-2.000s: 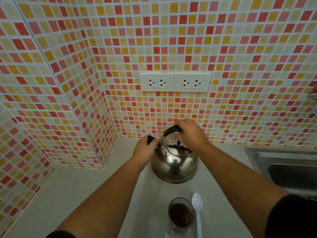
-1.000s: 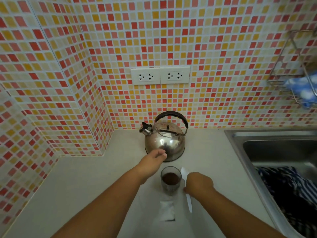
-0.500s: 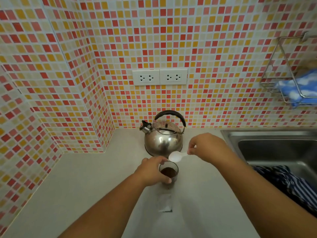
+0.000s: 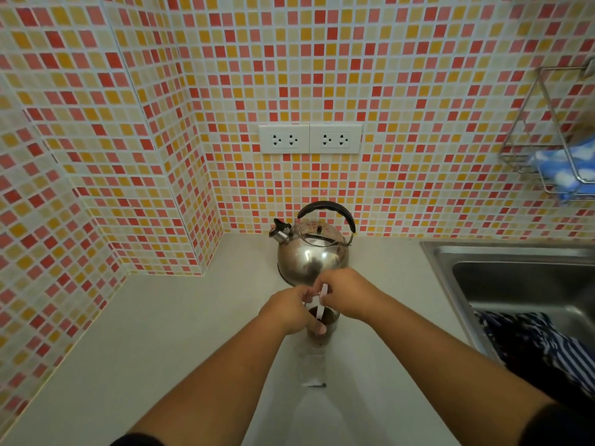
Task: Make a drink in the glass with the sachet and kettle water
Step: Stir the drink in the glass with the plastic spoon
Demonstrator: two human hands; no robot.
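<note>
A small glass [image 4: 330, 323] of dark brown drink stands on the pale counter [image 4: 161, 342]. My left hand [image 4: 289, 312] is wrapped around its left side. My right hand [image 4: 347, 294] pinches a white plastic spoon [image 4: 321, 305], which stands nearly upright with its lower end in the drink. The steel kettle [image 4: 312, 252] with a black handle sits just behind the glass, against the tiled wall. A flat pale sachet [image 4: 311, 368] lies on the counter directly in front of the glass.
A steel sink [image 4: 515, 278] lies to the right, with a dark striped cloth [image 4: 547, 346] in it. A wire rack [image 4: 547, 136] holding a blue cloth hangs on the wall at upper right. Two double sockets [image 4: 310, 139] sit above the kettle.
Both hands left the kettle. My right hand picked up the spoon from the counter and lowered it into the glass; my left hand closed around the glass.
</note>
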